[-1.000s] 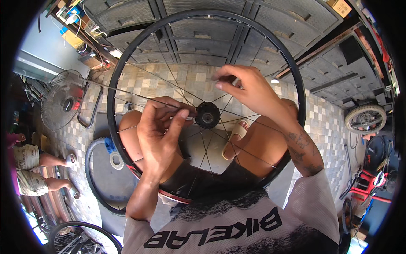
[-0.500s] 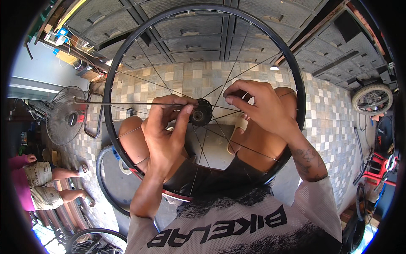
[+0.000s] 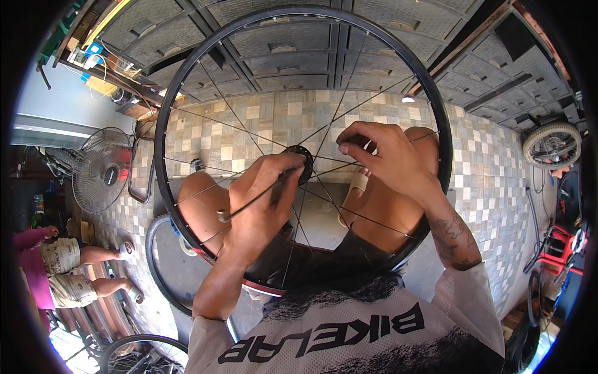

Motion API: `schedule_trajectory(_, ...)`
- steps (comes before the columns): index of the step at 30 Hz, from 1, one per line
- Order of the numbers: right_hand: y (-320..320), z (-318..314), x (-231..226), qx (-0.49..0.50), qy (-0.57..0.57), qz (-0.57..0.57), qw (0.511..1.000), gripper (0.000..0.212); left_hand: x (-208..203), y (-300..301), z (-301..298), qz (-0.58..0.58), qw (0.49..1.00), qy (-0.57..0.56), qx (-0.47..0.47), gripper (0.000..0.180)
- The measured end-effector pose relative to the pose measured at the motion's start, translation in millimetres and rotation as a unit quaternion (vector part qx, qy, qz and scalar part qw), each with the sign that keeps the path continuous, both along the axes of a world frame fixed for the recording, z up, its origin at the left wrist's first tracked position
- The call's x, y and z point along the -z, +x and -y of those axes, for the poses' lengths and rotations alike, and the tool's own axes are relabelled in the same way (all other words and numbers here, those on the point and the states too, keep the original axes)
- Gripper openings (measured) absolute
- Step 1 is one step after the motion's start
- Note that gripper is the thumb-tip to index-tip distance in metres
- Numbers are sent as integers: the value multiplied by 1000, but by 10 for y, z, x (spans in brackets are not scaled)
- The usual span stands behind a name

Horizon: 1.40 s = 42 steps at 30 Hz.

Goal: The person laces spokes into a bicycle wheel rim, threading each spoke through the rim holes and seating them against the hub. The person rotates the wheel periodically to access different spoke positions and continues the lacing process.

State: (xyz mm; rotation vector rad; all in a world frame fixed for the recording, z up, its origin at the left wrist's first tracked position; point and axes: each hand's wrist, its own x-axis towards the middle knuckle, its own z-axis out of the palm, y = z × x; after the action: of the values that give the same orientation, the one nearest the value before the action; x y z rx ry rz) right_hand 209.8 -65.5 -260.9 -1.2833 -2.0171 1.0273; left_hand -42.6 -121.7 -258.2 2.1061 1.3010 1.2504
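Observation:
A black bicycle wheel rim point(image 3: 304, 10) lies across my lap, with several thin dark spokes running between it and the black hub point(image 3: 306, 166) at its centre. My left hand point(image 3: 261, 199) pinches a loose spoke point(image 3: 252, 202) at the hub, its fingertips covering part of the flange. The spoke slants back over that hand, its outer end near the wrist. Right of the hub, apart from it, my right hand point(image 3: 392, 156) is curled above my knee, thumb and fingers close together. Whatever those fingers hold, if anything, cannot be made out.
Grey drawers point(image 3: 283, 47) line the far side. A standing fan point(image 3: 103, 171) is at the left, near another person point(image 3: 65, 262). A bicycle tyre point(image 3: 152, 262) lies left of my legs. At the right are a small wheel point(image 3: 552, 146) and a red plastic stool point(image 3: 560, 249).
My left hand has turned and moved right onto the hub. Its spoke, which pointed left across the rim, has swung down toward my wrist. My right hand has shifted slightly right.

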Motion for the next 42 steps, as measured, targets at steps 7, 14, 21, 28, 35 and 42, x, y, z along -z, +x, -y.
schedule_trajectory(7, -6, -9, -46, 4, -36, 42, 998, 21, 74, -45, -91, -78, 997, -10, -2, 22)
schedule_trajectory(14, -5, -108, 14, -57, -46, 121, 990, 30, -53, -84, -39, -134, 990, -36, -9, 51)
schedule_trajectory(21, -7, -255, 124, -99, -23, 209, 973, 33, -250, -356, 166, -41, 998, -39, 6, 58)
schedule_trajectory(28, -93, -575, 465, -184, -58, 232, 953, 31, -202, -531, 294, 2, 998, -58, -36, 29)
schedule_trajectory(35, -364, -798, 666, -206, -397, 130, 885, 37, -162, -575, 314, 8, 997, -63, -45, 18)
schedule_trajectory(42, -439, -835, 815, -207, -551, -26, 808, 31, -202, -505, 305, -16, 995, -69, -72, 11)
